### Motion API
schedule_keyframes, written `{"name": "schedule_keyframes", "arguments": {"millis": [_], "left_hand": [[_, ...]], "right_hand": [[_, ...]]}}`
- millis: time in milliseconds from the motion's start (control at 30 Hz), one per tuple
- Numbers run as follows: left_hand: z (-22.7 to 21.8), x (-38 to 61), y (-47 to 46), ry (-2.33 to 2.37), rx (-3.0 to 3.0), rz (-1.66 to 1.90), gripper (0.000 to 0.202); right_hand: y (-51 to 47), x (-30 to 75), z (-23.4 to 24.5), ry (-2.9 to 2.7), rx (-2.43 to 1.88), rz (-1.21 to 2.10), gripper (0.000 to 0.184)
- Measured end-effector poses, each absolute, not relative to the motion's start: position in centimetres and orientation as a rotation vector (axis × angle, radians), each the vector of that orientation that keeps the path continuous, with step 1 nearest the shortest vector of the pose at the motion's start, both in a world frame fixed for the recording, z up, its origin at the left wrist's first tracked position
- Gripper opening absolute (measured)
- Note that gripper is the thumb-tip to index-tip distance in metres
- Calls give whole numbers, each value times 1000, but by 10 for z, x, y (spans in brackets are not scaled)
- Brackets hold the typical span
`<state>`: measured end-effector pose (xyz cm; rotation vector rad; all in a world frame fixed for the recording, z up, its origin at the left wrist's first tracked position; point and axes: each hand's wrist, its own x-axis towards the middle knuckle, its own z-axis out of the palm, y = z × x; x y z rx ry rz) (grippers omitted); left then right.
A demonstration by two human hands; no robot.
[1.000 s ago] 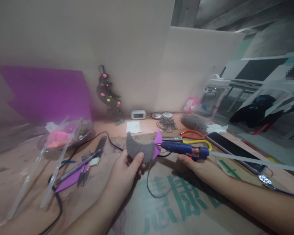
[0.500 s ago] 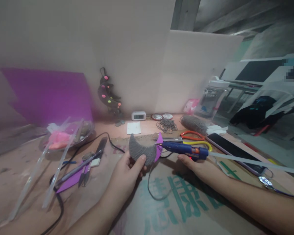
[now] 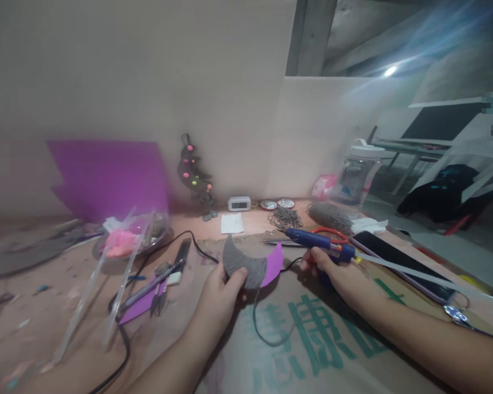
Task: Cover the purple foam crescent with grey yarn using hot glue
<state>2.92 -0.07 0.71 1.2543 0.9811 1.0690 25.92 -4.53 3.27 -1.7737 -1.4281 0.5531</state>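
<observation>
My left hand (image 3: pixel 221 285) pinches a purple crescent moon (image 3: pixel 274 265), most of it wound in grey yarn (image 3: pixel 244 264); its right tip is bare. A loose yarn strand (image 3: pixel 259 332) trails from its lower edge onto the printed cardboard. In my right hand (image 3: pixel 336 271) is a blue hot glue gun (image 3: pixel 312 239), with a long clear glue stick (image 3: pixel 413 268) coming out of its rear. The nozzle points left, above the crescent and apart from it. Some fingers of both hands are hidden.
Scissors with orange handles (image 3: pixel 332 234) and a phone (image 3: pixel 402 265) lie at the right. Behind are a yarn skein (image 3: pixel 329 215), a small clock (image 3: pixel 239 204) and a decorated hanging moon (image 3: pixel 188 169). At left, a bowl (image 3: pixel 164 241) holds pink material near a craft knife (image 3: pixel 148 287).
The glue gun has moved up and right, off the crescent's purple tip. That tip now shows more fully. My left hand keeps its hold, and the camera view has shifted slightly.
</observation>
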Motion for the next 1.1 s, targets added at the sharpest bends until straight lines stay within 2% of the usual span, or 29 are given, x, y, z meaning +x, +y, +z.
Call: {"name": "schedule_keyframes", "arguments": {"millis": [367,600,800,1000,1100], "left_hand": [[-3,32,5,942,1323,1106,14],[-3,33,2,940,1351,1141,17],[-4,33,3,937,1340,1177,17],[1,33,0,936,1284,1149,16],[3,33,3,939,1169,1133,19]], "right_hand": [[-33,260,22,-1448,-1608,557,56],[-40,260,31,-1445,-1657,368,52],[-35,258,54,-1458,-1537,380,48],[3,240,87,-1690,-1566,299,39],[37,231,89,-1711,-1714,281,32]]}}
